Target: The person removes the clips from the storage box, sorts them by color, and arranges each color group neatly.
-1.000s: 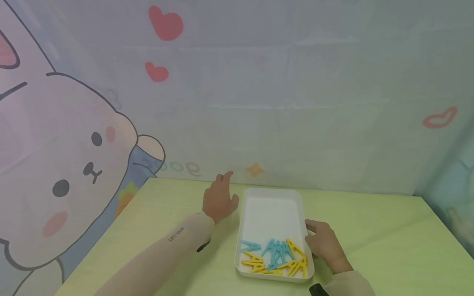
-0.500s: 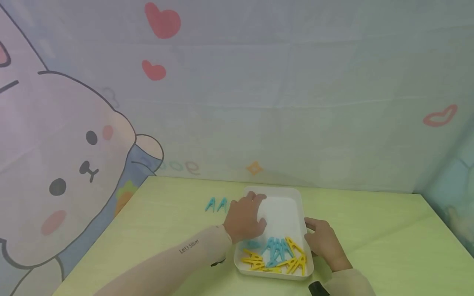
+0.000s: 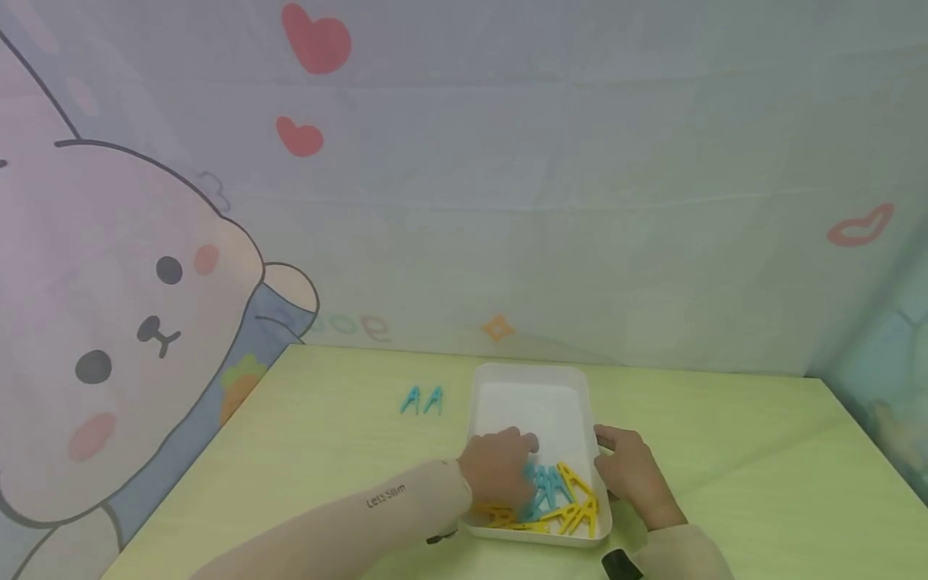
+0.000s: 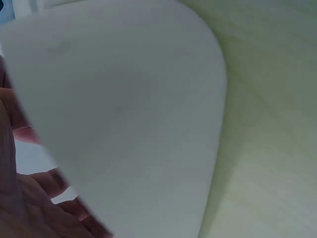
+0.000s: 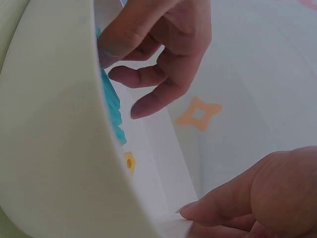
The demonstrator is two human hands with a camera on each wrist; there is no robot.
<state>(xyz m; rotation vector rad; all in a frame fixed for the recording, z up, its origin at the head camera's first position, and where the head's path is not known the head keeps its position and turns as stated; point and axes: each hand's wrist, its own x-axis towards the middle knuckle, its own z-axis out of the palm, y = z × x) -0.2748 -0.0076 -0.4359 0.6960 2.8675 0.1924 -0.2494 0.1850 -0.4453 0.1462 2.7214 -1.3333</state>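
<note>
A white tray [image 3: 529, 403] holds several blue clothespins [image 3: 554, 483] and yellow clothespins [image 3: 578, 519] in its near end. My left hand [image 3: 496, 471] reaches down into the tray over the clothespins at the left. Its fingers [image 5: 143, 106] hang apart and slightly bent in the right wrist view, while the rim partly hides the tips nearest the blue pieces. At the tray's right edge, my right hand [image 3: 638, 475] grips the rim between thumb and fingers. Two more blue clothespins, one [image 3: 410, 400] beside another [image 3: 433, 400], lie on the table left of the tray.
Pale green cloth covers the table [image 3: 725, 451]. Behind it hangs a backdrop [image 3: 580, 201] printed with hearts and a rabbit. In the left wrist view, the tray's outer wall [image 4: 129, 109] fills much of the picture.
My left hand has moved from the table beyond the tray's left side, right and nearer, down into the clothespins. Two blue clothespins have come into sight where it was. My right hand stays on the rim.
</note>
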